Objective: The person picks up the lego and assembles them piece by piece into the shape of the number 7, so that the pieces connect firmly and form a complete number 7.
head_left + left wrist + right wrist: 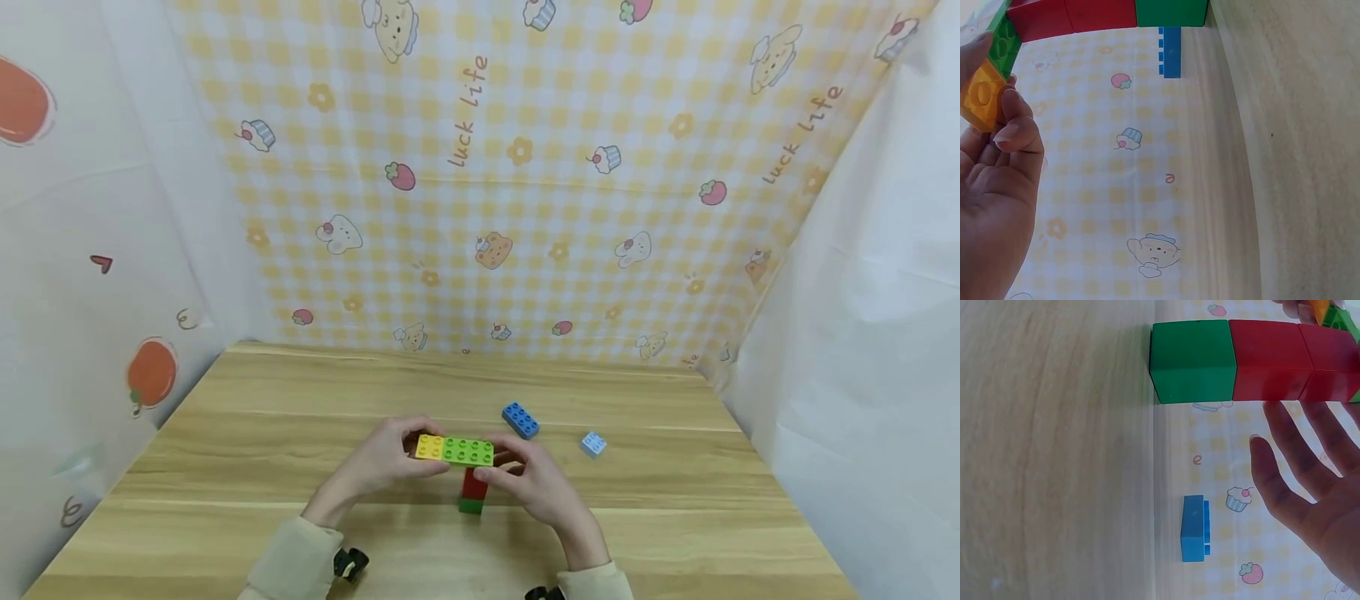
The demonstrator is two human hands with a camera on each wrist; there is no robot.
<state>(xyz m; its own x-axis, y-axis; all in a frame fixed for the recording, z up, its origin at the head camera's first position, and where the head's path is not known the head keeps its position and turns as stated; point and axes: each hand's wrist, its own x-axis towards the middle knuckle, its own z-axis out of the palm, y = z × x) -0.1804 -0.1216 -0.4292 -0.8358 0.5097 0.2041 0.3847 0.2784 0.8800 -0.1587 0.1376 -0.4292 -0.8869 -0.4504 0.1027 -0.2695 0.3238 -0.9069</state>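
Note:
In the head view, a yellow brick (430, 447) and a longer lime green brick (468, 452) lie end to end, studs up. Below the lime brick stands a tower of two red bricks (1272, 360) on a green brick (1194, 362). My left hand (390, 458) pinches the yellow brick between thumb and fingers. At the other end, my right hand (534, 483) holds the lime brick, thumb in front and index finger behind. Its other fingers spread beside the red bricks in the right wrist view. How yellow and lime join is hidden.
Behind the tower, a blue eight-stud brick (521, 421) lies on the wooden table (300, 400). A small light blue brick (593, 444) lies farther right. A checked cloth (450, 208) hangs at the table's back edge, with white sheets at both sides.

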